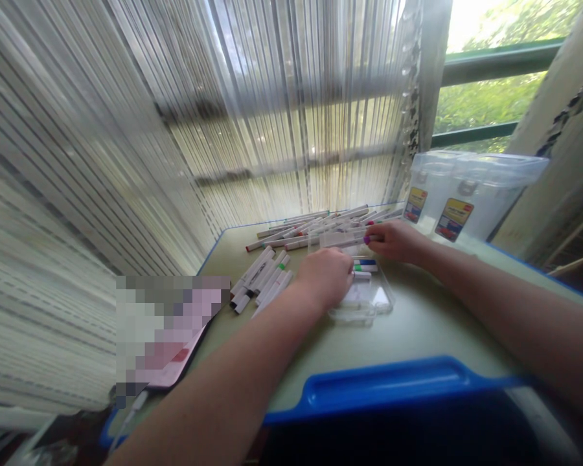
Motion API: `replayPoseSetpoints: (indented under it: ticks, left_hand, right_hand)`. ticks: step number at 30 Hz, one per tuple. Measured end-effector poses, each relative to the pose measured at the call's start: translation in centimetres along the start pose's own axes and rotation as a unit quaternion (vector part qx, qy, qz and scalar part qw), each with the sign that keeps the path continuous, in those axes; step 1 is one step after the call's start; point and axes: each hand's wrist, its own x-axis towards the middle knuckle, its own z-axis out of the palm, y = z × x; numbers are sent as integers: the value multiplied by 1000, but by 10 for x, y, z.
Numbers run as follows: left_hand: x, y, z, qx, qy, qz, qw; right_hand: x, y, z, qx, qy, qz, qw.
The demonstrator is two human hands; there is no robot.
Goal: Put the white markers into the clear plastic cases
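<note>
My right hand (393, 241) pinches a white marker with a purple end (367, 239), just beyond an open clear plastic case (383, 299). My left hand (326, 275) is curled over the left side of that case, and its fingertips are hidden. Several markers with blue and green bands (365, 266) lie in the case and poke out beside the left fingers. I cannot tell whether the left hand grips them. A loose group of white markers (260, 278) lies left of my left hand. Behind both hands spreads a larger pile of markers (296, 230).
Two clear lidded bins (476, 188) with yellow labels stand at the table's back right. A pink-screened device (194, 343), partly pixelated, lies at the left with a cable attached. The pale green table (252, 356) has a blue raised front edge (383, 382). String curtains (282, 97) hang behind.
</note>
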Motion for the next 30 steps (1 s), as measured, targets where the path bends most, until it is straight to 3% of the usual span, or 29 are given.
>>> replayPoseSetpoints:
  ticks: [5, 16, 24, 30]
  left_hand:
    - [0, -1, 3, -7, 2, 35, 999]
    - [0, 0, 2, -20, -10, 41, 999]
    - [-2, 1, 0, 43, 19, 8, 999]
    - [-2, 0, -2, 58, 1, -13, 998]
  right_hand:
    - [0, -1, -1, 5, -11, 12, 1000]
    - [0, -2, -1, -2, -15, 12, 1000]
    - [0, 0, -1, -7, -22, 24, 999]
    - [0, 0, -1, -12, -36, 38, 999]
